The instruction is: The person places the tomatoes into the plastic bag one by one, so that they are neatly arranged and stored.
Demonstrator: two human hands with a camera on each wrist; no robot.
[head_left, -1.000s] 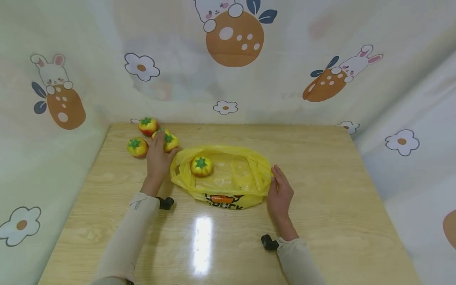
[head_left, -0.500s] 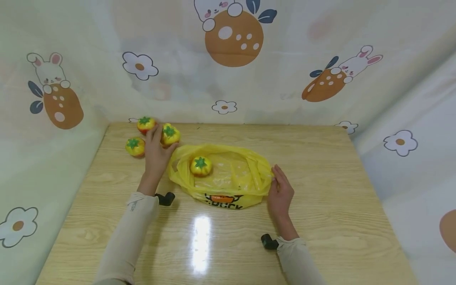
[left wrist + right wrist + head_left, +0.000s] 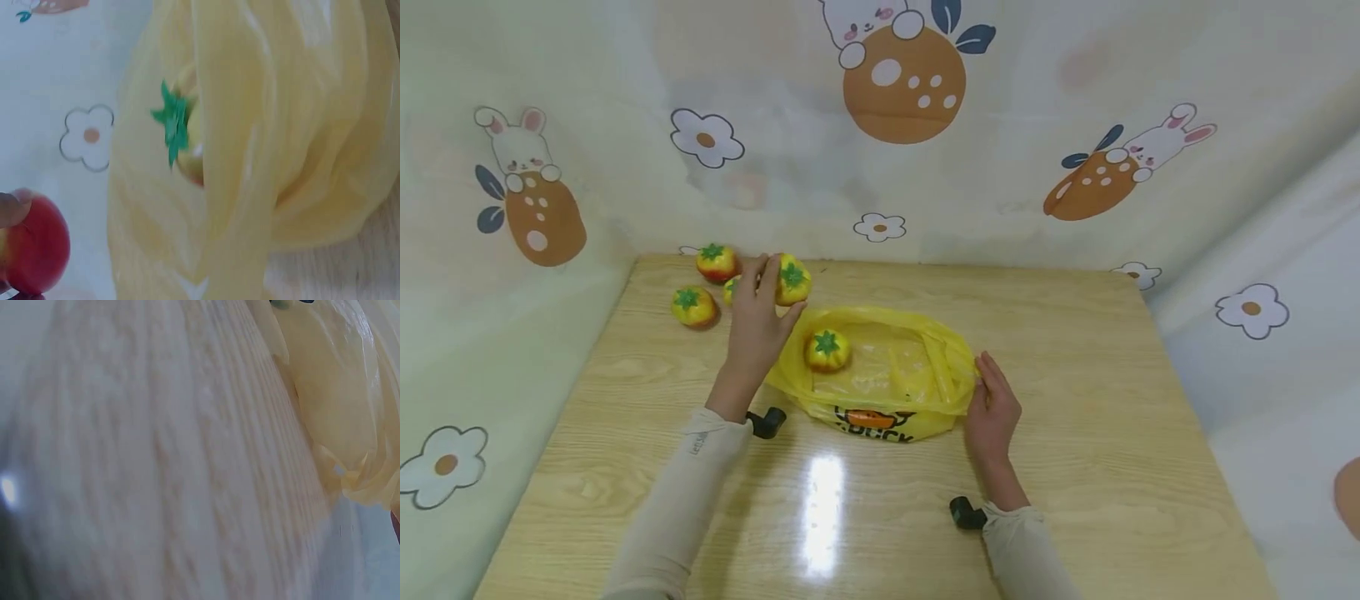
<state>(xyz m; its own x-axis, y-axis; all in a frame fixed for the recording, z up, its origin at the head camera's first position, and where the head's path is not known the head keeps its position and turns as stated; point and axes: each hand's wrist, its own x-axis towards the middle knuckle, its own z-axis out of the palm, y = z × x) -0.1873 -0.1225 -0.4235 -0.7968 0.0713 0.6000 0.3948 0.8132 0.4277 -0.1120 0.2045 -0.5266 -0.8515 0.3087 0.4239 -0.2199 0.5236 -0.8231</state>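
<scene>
My left hand [image 3: 754,327] holds a yellow-and-red toy tomato [image 3: 793,282] with a green star-shaped top, just behind the left end of a yellow plastic bag [image 3: 940,423]. In the left wrist view, a finger lies on the red side of that tomato [image 3: 44,247]. The bag stands wide at its mouth, and another tomato [image 3: 827,352] sits inside at the left. My right hand [image 3: 992,412] grips the bag's right rim; its fingertips are partly hidden by the plastic. The right wrist view shows mostly tabletop and the bag's side [image 3: 337,394].
Two tomatoes, one redder [image 3: 717,262] and one yellower [image 3: 693,307], rest at the table's back left. A third tomato [image 3: 731,289] is partly covered by my left hand. A patterned curtain [image 3: 985,183] borders the wooden table [image 3: 1097,433] at the back and sides.
My left hand has taken hold of a tomato from the back-left group and moved right with it, toward the bag. My right hand stays at the bag's right rim.
</scene>
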